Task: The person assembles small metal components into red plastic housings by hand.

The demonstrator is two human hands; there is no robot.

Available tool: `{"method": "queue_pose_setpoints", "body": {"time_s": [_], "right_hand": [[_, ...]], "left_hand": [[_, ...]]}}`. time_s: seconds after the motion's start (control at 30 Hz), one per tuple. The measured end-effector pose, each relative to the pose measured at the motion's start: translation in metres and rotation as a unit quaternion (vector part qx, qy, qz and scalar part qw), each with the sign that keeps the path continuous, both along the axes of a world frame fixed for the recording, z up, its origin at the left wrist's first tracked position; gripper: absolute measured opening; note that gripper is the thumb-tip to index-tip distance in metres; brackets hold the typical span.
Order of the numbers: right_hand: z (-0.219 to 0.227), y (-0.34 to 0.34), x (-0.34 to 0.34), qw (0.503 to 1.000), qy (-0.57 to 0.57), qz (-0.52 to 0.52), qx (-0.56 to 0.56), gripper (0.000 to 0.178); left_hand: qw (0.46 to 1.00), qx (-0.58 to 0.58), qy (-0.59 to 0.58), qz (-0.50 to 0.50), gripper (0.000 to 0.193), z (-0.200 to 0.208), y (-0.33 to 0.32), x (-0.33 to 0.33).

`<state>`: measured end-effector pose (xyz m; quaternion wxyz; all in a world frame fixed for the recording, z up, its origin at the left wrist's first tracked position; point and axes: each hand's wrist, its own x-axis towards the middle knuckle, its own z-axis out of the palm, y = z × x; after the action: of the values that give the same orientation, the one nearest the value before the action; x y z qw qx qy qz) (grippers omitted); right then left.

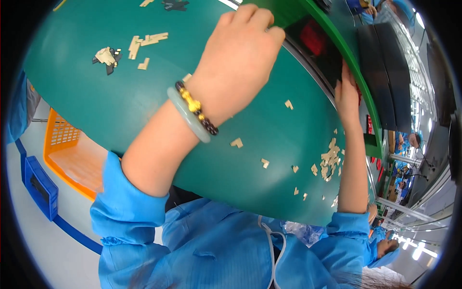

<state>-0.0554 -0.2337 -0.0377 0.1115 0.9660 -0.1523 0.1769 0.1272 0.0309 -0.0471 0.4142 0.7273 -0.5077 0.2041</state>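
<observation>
My left hand (243, 58) is raised over the green table (269, 188), back of the hand up, with its fingers curled in near the conveyor's metal edge. What those fingers hold, if anything, is hidden beneath them. Farther right, my right hand (347, 98) reaches to the dark strip beside the green rail, its fingers stretched out and partly hidden at the tips. Small beige L-shaped pieces (237, 142) lie scattered below my left hand. A denser pile of beige pieces (330, 159) sits beside my right forearm.
At the left lie a heap of beige and black pieces (107, 58) and longer beige strips (136, 47). A green rail (358, 72) borders the table's far right side. An orange basket (65, 132) and a blue bin (41, 188) stand at the left. Other people sit at the far right.
</observation>
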Motion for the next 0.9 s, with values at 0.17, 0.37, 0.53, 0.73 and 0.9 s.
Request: {"method": "queue_pose_setpoints", "body": {"time_s": [0.17,0.37,0.53,0.73,0.9], "right_hand": [[-0.012,-0.076,-0.038,0.975,0.067,-0.201,0.067,0.048],[0.003,0.038,-0.064,0.993,0.017,0.011,0.118,0.035],[-0.002,0.065,-0.074,0.989,-0.029,0.046,0.141,0.029],[0.028,0.108,-0.11,0.976,-0.089,0.08,0.183,0.026],[0.023,0.158,-0.134,0.965,-0.033,0.146,0.216,0.027]], "left_hand": [[0.997,0.065,-0.004,0.044,0.018,0.004,0.01,0.008],[0.984,0.173,0.037,-0.02,0.019,0.011,0.019,0.007],[0.984,0.093,0.125,-0.08,0.015,0.003,0.017,0.009],[0.945,0.156,0.269,-0.1,0.016,0.017,0.059,0.001],[0.964,0.216,0.148,-0.053,0.019,0.028,0.081,-0.006]]}}
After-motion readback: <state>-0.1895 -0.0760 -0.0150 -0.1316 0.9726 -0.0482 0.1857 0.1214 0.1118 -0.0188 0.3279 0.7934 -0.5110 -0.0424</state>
